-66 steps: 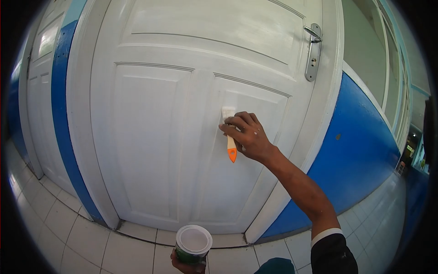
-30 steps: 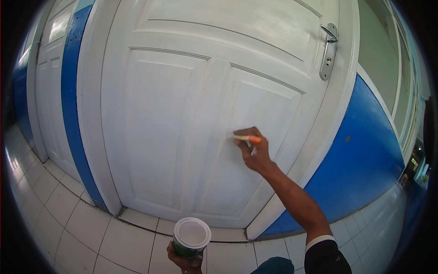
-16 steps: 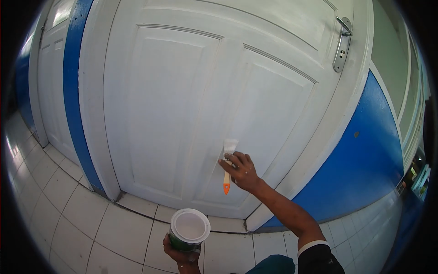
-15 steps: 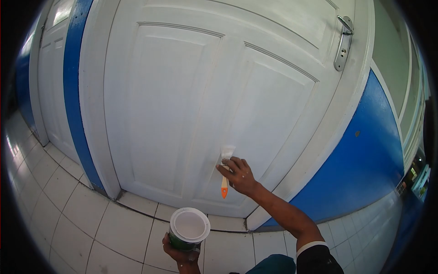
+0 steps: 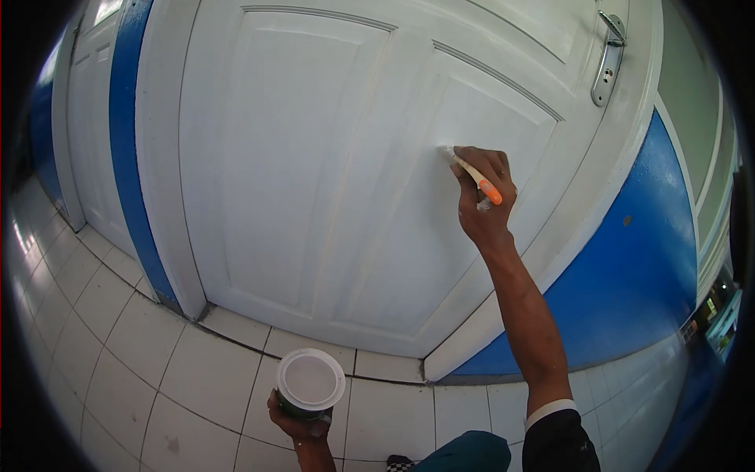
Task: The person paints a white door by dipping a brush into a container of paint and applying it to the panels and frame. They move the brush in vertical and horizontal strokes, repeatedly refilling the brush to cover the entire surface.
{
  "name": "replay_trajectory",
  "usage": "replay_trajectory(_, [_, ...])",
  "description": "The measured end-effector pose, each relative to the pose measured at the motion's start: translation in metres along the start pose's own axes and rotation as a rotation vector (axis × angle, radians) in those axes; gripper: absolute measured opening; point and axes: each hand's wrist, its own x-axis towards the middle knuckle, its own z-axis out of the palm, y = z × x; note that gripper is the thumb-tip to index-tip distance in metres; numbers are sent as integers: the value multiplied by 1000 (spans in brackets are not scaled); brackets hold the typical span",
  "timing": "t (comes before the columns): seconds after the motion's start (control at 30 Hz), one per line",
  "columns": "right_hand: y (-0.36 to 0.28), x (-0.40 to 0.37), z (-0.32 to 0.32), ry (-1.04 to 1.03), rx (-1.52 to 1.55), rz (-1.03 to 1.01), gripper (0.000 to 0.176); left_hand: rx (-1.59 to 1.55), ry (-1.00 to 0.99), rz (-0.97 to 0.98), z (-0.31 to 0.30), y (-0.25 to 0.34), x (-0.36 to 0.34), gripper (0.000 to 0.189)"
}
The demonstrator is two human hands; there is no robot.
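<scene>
My right hand (image 5: 486,189) is closed around a paintbrush (image 5: 480,181) with a pale handle and an orange end. Its bristles touch the white door (image 5: 314,197) on the left side of the right lower panel. White smears show on the hand. Low in the view, my left hand (image 5: 303,425) grips a paint can (image 5: 311,381) from below and the side. The can has a white rim and a dark green lower body, and white paint shows inside it. It is held above the floor, in front of the door.
A metal door handle (image 5: 609,59) sits at the upper right of the door. Blue wall (image 5: 605,267) flanks the frame on the right, and a blue strip (image 5: 130,149) stands on the left. White floor tiles (image 5: 197,393) lie below. My knee (image 5: 468,452) shows at the bottom.
My right hand has moved up and to the right with the paintbrush, which is now tilted the other way. The paint can stays in my left hand, shifted slightly left in the view.
</scene>
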Motion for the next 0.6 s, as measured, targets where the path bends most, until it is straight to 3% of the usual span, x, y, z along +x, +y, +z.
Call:
replay_trajectory(0.03, [1,3,-1,1,-84,-115,43,-30,-23,-7,-6,1,-1,76])
replay_trajectory(0.17, [-7,-68,14,-237,-162,-164,61,-63,-11,59,-38,3,-3,74])
replay_trajectory(0.23, [-15,-124,27,-363,-219,-227,60,-97,59,108,-37,9,-7,72])
replay_trajectory(0.27, [-19,-154,34,-418,-219,-219,57,-118,-13,100,-42,11,-11,70])
replay_trajectory(0.3, [-19,-189,45,-436,-187,-204,66,-138,-85,89,-47,14,-14,68])
replay_trajectory(0.37, [-26,-237,54,-504,-185,-180,62,-134,-205,118,-79,22,-12,68])
replay_trajectory(0.43, [-35,-277,62,-555,-164,-153,60,-195,-260,133,-71,27,-23,69])
replay_trajectory(0.6, [-56,-347,73,-702,-79,-99,47,8,-282,261,-86,43,-21,68])
